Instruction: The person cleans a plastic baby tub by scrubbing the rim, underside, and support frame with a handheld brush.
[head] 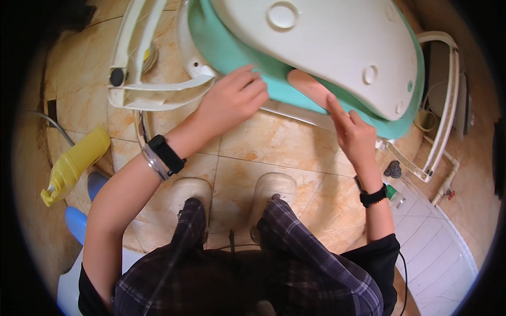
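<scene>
A teal and white plastic tub point(253, 83) with white folding legs point(166, 96) stands before me, apparently a baby bath. Over its teal part lies a white curved shell point(316, 43) with round feet on its face. My right hand point(354, 130) grips one end of a flat pink tool with a rounded end point(310, 87), perhaps a brush. The tool's far end meets the gap between the teal rim and the shell. My left hand point(237, 94) is over the teal rim's near left side, fingers bent and slightly blurred; whether it grips the rim is unclear.
On the tiled floor at left are a yellow bottle point(79, 162), a metal hose point(59, 125) and blue slippers point(76, 223). A dark scouring pad point(393, 170) and a green item point(390, 192) lie at right, near a white panel point(431, 241) and a pipe point(450, 177).
</scene>
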`<state>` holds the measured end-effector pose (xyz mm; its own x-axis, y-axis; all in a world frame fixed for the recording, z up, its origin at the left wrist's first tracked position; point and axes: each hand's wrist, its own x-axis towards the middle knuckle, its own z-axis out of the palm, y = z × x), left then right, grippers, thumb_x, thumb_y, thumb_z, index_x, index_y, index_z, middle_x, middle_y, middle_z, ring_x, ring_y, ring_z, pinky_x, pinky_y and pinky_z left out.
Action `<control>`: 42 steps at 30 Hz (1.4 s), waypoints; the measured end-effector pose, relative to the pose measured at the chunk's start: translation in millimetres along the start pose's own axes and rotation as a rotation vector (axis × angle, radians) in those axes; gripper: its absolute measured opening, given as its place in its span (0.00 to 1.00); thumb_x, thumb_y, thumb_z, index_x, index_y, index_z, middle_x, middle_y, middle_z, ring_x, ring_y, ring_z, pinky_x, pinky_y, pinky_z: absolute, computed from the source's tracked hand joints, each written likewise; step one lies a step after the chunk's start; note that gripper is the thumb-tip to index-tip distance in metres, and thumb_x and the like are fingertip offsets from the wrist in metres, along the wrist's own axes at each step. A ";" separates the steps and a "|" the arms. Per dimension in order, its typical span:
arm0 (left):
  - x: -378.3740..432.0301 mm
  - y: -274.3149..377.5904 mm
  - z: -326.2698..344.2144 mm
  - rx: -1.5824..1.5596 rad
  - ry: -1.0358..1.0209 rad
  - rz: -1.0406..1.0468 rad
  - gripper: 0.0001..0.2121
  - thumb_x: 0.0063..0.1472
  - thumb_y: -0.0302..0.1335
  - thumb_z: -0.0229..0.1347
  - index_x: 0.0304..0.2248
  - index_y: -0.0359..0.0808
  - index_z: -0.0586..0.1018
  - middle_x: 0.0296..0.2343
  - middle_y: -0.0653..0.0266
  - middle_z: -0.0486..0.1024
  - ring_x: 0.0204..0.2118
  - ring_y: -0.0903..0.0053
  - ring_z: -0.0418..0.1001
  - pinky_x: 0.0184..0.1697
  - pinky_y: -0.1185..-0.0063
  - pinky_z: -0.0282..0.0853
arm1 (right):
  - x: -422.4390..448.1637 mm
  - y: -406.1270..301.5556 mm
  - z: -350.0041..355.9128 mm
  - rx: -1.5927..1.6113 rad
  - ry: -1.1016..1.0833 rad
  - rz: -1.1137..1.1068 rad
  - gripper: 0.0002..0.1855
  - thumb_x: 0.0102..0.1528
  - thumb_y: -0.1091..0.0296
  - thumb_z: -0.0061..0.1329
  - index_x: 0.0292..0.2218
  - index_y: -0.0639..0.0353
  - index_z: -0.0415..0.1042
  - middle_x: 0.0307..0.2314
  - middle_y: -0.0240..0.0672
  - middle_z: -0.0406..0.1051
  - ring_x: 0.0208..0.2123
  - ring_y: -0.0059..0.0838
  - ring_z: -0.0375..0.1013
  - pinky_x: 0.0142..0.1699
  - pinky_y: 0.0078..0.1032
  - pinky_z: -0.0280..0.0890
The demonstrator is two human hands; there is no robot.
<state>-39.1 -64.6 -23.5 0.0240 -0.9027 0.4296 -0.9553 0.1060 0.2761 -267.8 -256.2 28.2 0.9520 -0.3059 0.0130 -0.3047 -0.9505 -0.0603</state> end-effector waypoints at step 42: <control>1.5 0.5 -5.0 0.048 -0.044 -0.027 0.12 0.46 0.19 0.54 0.34 0.30 0.76 0.32 0.63 0.74 0.41 0.70 0.73 0.50 0.70 0.72 | -54.4 83.4 -28.1 0.011 -0.141 0.140 0.26 0.54 0.66 0.51 0.54 0.34 0.67 0.13 0.32 0.59 0.13 0.35 0.61 0.20 0.31 0.59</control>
<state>-38.1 -63.9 -18.4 0.0379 -0.9227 0.3836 -0.9674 0.0624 0.2455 -345.9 -320.4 50.6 0.8952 -0.4242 -0.1365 -0.4351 -0.8983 -0.0621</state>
